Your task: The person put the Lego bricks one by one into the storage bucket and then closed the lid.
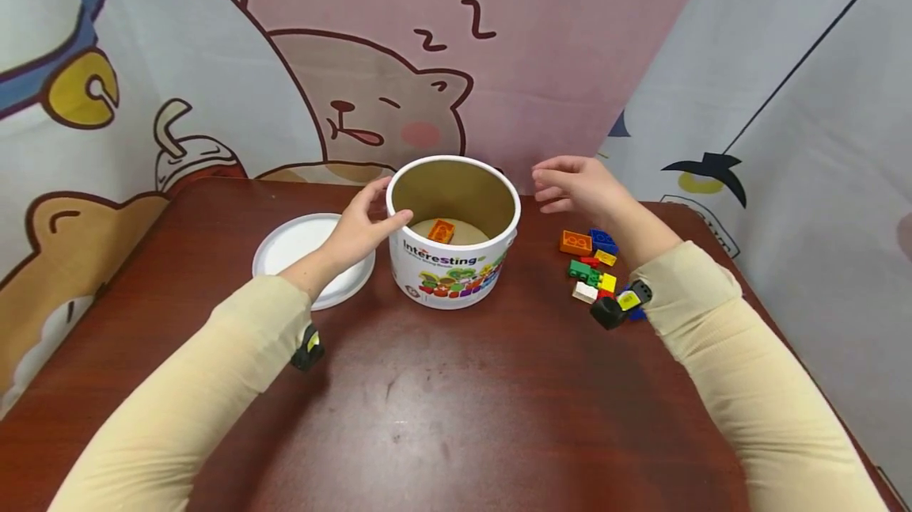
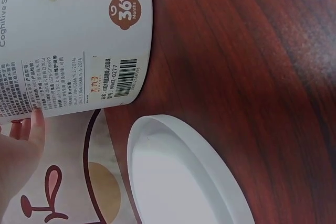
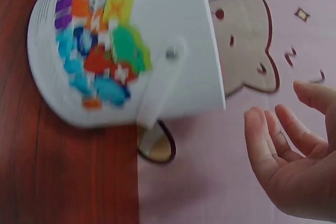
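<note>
A white round bucket (image 1: 452, 278) with a colourful printed label stands upright on the table. Inside, an orange toy brick (image 1: 442, 231) lies on its floor. My left hand (image 1: 363, 227) holds the bucket's left side at the rim, thumb over the edge and fingers along the outer wall; in the left wrist view those fingers (image 2: 37, 129) lie against the wall. To the right of the bucket, in the air, my right hand (image 1: 580, 183) has loosely bent fingers with nothing between them. In the right wrist view it is apart from the bucket (image 3: 178, 19).
A white round lid (image 1: 342, 282) lies left of the bucket, below my left forearm. Several toy bricks (image 1: 575, 243) in orange, blue, green, yellow, red and white lie in a pile at the right, partly behind the right wrist. A printed curtain (image 1: 570, 37) hangs behind the brown table (image 1: 427, 401).
</note>
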`<state>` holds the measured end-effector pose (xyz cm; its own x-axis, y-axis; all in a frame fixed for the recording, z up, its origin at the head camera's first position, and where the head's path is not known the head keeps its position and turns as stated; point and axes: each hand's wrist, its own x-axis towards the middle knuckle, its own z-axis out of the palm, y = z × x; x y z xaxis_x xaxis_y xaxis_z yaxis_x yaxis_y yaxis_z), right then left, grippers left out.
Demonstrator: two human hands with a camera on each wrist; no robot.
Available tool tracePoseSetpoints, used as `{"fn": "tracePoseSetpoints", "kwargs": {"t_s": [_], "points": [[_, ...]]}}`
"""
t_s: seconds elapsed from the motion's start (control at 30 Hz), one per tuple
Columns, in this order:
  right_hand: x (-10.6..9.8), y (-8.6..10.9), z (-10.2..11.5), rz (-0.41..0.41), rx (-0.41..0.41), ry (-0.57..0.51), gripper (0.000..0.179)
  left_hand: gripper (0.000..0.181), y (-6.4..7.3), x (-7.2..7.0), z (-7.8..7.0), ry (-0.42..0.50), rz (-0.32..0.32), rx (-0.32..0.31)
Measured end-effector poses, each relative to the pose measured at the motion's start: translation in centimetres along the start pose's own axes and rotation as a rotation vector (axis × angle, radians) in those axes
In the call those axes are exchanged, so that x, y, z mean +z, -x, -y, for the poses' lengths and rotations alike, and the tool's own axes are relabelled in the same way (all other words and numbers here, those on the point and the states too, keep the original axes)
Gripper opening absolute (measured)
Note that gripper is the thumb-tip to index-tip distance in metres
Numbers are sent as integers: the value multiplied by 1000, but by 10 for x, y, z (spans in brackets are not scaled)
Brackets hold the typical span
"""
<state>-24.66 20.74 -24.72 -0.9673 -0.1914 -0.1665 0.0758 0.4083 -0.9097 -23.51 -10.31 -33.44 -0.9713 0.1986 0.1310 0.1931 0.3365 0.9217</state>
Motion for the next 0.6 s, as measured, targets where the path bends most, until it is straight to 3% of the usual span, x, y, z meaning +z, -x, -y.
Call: {"fn": "tracePoseSetpoints", "kwargs": {"t_s": [0.23,0.6], "points": [[-43,15,-38,-30,80,112,58,65,0,1,-1,4,-2,0],[-96,48,-128,-118,218,126,72,63,-3,2,3,18,-9,20]]}}
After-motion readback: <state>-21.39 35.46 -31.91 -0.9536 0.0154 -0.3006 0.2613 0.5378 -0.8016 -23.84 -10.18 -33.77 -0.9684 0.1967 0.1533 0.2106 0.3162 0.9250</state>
